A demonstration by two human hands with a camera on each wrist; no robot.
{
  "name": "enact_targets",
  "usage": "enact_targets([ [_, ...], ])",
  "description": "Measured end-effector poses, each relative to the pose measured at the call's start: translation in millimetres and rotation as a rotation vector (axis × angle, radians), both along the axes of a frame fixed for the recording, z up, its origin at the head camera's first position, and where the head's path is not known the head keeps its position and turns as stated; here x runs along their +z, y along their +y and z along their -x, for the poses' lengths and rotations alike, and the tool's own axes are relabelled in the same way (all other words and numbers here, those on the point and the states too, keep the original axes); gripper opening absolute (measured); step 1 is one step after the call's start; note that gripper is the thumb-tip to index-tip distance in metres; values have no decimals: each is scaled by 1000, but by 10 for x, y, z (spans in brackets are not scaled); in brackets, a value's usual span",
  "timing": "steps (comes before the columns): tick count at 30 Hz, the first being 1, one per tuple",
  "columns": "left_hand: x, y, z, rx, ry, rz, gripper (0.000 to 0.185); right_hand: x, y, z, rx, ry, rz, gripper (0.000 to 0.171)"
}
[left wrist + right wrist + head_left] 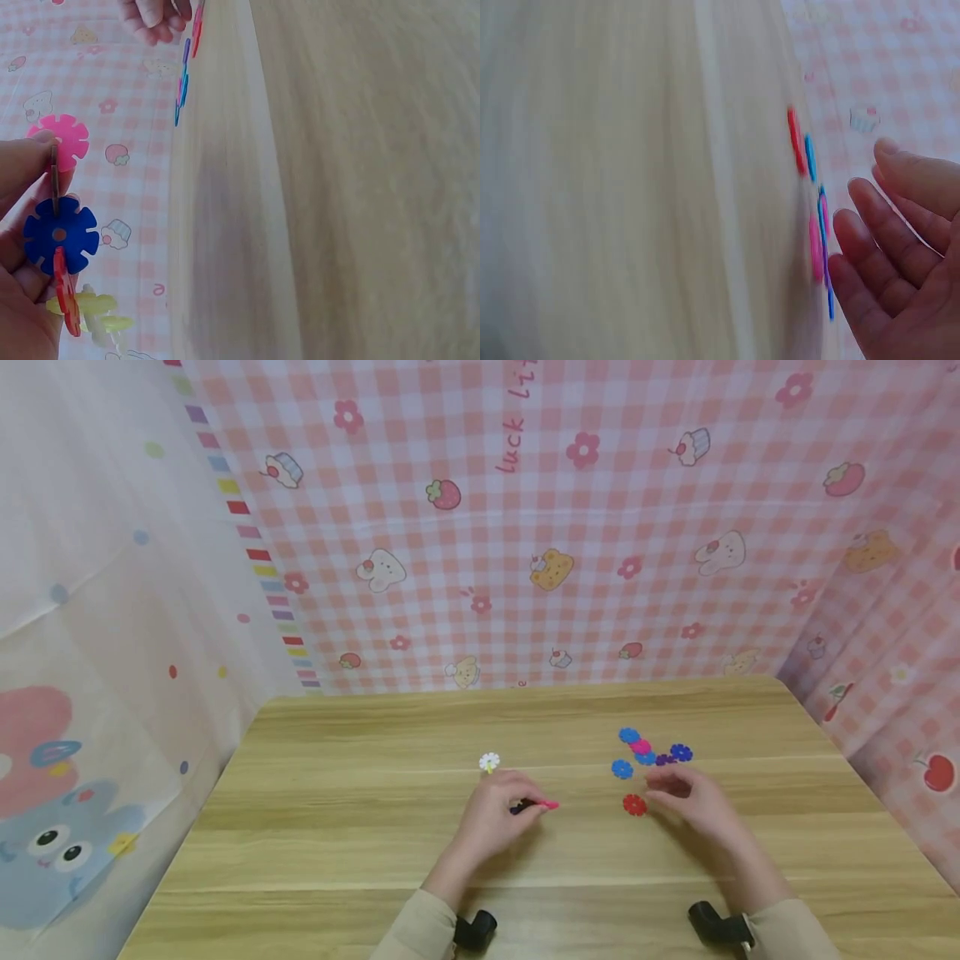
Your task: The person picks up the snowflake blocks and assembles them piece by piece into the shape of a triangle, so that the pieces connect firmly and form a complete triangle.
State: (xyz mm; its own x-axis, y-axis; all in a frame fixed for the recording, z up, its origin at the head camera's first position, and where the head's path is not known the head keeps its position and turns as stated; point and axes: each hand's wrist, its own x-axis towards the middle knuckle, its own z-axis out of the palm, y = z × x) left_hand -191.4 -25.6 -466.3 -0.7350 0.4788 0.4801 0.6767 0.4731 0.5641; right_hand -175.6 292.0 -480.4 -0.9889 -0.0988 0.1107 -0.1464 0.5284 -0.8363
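- The joining work looks partly done: at the left hand (495, 810), a pink disc (70, 139), a dark edge-on disc (55, 184), a blue disc (61, 238) and a red disc (67, 296) appear slotted together, with yellow pieces (84, 304) next to them.
- A white disc (489, 761) shows just beyond that hand; I cannot tell whether it belongs to the chain.
- Unjoined, as far as I can judge: a loose group (622, 769) of blue, pink and purple discs on the far right of the bench (337, 843), with a second red disc (634, 805) nearer.
- The left hand pinches the pink disc between thumb and fingers.
- The right hand (693, 797) is relaxed, fingers loosely bent, grasping nothing visible, beside the loose discs.
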Motion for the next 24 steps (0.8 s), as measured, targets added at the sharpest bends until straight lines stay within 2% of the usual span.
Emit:
enact_targets([
  [5,12,-22,-12,13,-6,7,4,-10,174,-2,9,-23,-29,37],
  [10,29,-27,-26,21,-15,20,4,-16,262,1,2,-8,-154,40],
  [13,28,-25,-26,22,-26,22,4,-26,289,1,7,10,-184,41],
  [24,20,-14,-18,16,-38,18,4,-101,347,13,15,30,-202,40],
])
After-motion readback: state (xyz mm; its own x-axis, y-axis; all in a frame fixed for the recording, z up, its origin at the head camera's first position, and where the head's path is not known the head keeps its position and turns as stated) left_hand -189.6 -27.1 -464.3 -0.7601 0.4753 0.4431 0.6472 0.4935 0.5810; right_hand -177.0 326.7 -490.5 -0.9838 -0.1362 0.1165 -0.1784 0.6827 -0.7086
